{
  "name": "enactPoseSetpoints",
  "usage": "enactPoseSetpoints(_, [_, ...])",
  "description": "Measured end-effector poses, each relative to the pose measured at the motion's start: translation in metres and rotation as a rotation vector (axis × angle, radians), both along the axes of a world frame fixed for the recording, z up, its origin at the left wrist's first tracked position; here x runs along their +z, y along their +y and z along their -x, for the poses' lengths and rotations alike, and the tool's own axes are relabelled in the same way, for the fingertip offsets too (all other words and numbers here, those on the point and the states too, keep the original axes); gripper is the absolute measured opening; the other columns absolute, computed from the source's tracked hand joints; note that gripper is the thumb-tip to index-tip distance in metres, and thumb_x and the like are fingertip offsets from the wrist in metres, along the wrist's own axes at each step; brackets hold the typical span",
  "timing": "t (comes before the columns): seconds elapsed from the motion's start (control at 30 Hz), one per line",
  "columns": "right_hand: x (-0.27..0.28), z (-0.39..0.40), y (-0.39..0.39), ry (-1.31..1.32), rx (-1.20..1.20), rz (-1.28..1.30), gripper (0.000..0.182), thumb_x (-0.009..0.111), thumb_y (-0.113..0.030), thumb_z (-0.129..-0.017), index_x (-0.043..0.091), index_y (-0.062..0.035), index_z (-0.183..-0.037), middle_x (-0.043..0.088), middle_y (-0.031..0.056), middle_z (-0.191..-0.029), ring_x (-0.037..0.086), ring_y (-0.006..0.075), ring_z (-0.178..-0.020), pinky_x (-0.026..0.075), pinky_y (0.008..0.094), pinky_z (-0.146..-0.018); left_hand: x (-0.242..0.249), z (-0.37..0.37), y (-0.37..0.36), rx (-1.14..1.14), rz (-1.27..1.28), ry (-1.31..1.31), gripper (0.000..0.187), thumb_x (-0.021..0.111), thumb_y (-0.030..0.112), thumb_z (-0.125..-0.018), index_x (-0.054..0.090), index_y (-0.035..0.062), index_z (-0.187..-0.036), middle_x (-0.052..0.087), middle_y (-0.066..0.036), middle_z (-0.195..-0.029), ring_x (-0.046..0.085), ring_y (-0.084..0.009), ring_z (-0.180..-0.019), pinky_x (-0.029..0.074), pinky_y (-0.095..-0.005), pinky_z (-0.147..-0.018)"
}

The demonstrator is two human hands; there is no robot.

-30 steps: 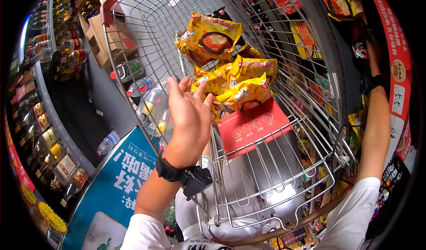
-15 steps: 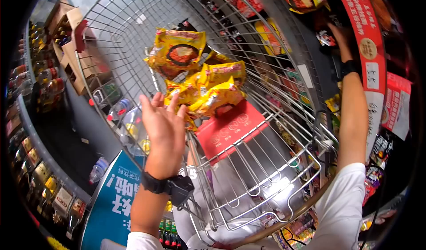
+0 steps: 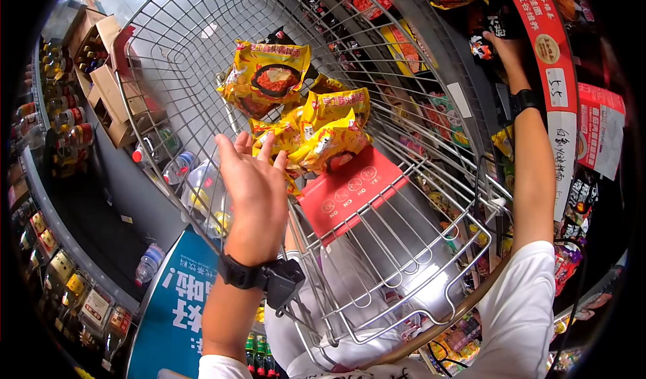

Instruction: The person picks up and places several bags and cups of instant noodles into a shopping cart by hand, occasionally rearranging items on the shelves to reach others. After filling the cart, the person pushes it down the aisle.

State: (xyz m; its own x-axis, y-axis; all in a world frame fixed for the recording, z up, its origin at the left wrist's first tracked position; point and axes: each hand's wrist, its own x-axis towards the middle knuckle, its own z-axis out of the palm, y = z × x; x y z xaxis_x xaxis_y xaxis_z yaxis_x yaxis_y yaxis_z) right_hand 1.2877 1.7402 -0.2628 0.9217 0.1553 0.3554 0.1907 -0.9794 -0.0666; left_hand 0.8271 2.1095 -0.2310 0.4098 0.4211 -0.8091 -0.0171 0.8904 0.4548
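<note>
On the far left, bottles line a shelf beside cardboard boxes. The left hand hangs with fingers spread, grasping nothing, just beside the near yellow noodle packets piled in the wire shopping cart. A red flap lies below them. At far right, the right hand reaches to a dark packet on the shelf; I cannot tell its grip.

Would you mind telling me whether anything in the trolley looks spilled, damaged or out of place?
Nothing stands out. The yellow noodle packets lie in a loose, tilted heap in the wire trolley, none visibly torn, and nothing is spilled.
</note>
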Motion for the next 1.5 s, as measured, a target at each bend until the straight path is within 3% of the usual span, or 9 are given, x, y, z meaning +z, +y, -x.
enactPoseSetpoints(0.13, [0.019, 0.03, 0.006, 0.257, -0.078, -0.212, 0.083, 0.082, -0.036, -0.058, 0.049, 0.0064, -0.121, 0.051, 0.021, -0.127, 0.049, 0.0289, -0.118, 0.038, 0.0333, -0.098, -0.001, 0.003, -0.003, -0.003, 0.003, -0.02, 0.077, 0.028, 0.052, -0.096, 0.007, -0.0061, -0.142, 0.007, -0.015, -0.151, 0.023, -0.0357, -0.136, 0.013, -0.0517, -0.111])
enactPoseSetpoints(0.23, [0.036, 0.068, 0.023, 0.364, 0.246, -0.353, 0.044, 0.073, -0.023, -0.075, 0.059, 0.0052, -0.106, 0.063, 0.0068, -0.104, 0.058, 0.015, -0.095, 0.043, 0.0267, -0.085, 0.0, 0.004, -0.005, 0.01, 0.01, -0.029, 0.076, 0.029, 0.052, -0.096, 0.01, -0.0061, -0.141, 0.009, -0.015, -0.15, 0.024, -0.036, -0.136, 0.012, -0.0524, -0.111])
enactPoseSetpoints(0.37, [0.043, 0.102, 0.043, 0.309, 0.296, -0.364, 0.043, 0.072, -0.022, -0.076, 0.06, 0.0053, -0.106, 0.065, 0.0076, -0.1, 0.059, 0.016, -0.091, 0.043, 0.0275, -0.083, 0.0, 0.004, -0.004, 0.014, -0.004, -0.035, 0.075, 0.029, 0.052, -0.096, 0.01, -0.006, -0.14, 0.008, -0.016, -0.149, 0.024, -0.0363, -0.135, 0.011, -0.0526, -0.111])
enactPoseSetpoints(0.7, [0.074, 0.157, 0.081, -0.172, 0.274, -0.174, 0.069, 0.082, -0.031, -0.063, 0.052, 0.0087, -0.111, 0.061, 0.024, -0.106, 0.06, 0.0331, -0.097, 0.045, 0.0381, -0.086, -0.005, 0.002, -0.002, 0.044, -0.037, -0.067, 0.078, 0.03, 0.055, -0.095, 0.009, -0.0055, -0.141, 0.006, -0.015, -0.15, 0.024, -0.0359, -0.136, 0.012, -0.0525, -0.111])
enactPoseSetpoints(0.8, [0.098, 0.179, 0.1, 0.289, 0.148, -0.632, 0.078, 0.082, -0.026, -0.061, 0.045, 0.0076, -0.121, 0.055, 0.0249, -0.119, 0.054, 0.0359, -0.11, 0.04, 0.0408, -0.096, -0.01, 0.001, -0.003, 0.082, -0.058, -0.069, 0.081, 0.033, 0.057, -0.094, 0.01, -0.0045, -0.141, 0.007, -0.013, -0.151, 0.025, -0.035, -0.136, 0.013, -0.053, -0.109])
enactPoseSetpoints(0.9, [0.094, 0.158, 0.086, -0.134, 0.433, -0.228, 0.075, 0.081, -0.021, -0.062, 0.045, 0.0076, -0.121, 0.057, 0.0224, -0.116, 0.055, 0.0321, -0.108, 0.04, 0.0381, -0.096, -0.016, -0.006, -0.002, 0.139, -0.047, 0.088, 0.073, 0.035, 0.06, -0.092, 0.023, 0.0035, -0.136, 0.028, -0.009, -0.139, 0.033, -0.029, -0.13, 0.016, -0.0509, -0.109])
enactPoseSetpoints(1.0, [0.102, 0.166, 0.085, 0.034, 0.393, -0.319, 0.071, 0.081, -0.019, -0.063, 0.047, 0.0069, -0.119, 0.057, 0.0217, -0.114, 0.056, 0.0321, -0.104, 0.042, 0.0373, -0.092, -0.005, -0.002, 0.0, 0.09, -0.074, 0.049, 0.085, 0.035, 0.061, -0.091, 0.011, -0.0032, -0.141, 0.01, -0.013, -0.15, 0.026, -0.0334, -0.135, 0.014, -0.0511, -0.11])
enactPoseSetpoints(1.27, [0.115, 0.19, 0.098, 0.099, 0.298, 0.133, 0.097, 0.082, -0.028, -0.054, 0.032, 0.0002, -0.133, 0.05, 0.0256, -0.121, 0.048, 0.0406, -0.114, 0.038, 0.0456, -0.097, -0.017, 0.0, -0.002, 0.094, -0.087, 0.051, 0.082, 0.035, 0.063, -0.09, 0.016, 0.0004, -0.14, 0.022, -0.013, -0.145, 0.029, -0.0322, -0.133, 0.014, -0.0497, -0.11])
enactPoseSetpoints(1.5, [0.17, 0.243, 0.14, 0.124, 0.416, 0.209, 0.087, 0.077, -0.03, -0.056, 0.039, -0.0051, -0.13, 0.052, 0.0155, -0.121, 0.047, 0.0304, -0.115, 0.033, 0.0404, -0.1, -0.021, 0.0, -0.004, 0.11, -0.084, 0.071, 0.08, 0.032, 0.062, -0.092, 0.017, 0.0018, -0.142, 0.025, -0.012, -0.145, 0.033, -0.0312, -0.131, 0.019, -0.0494, -0.108])
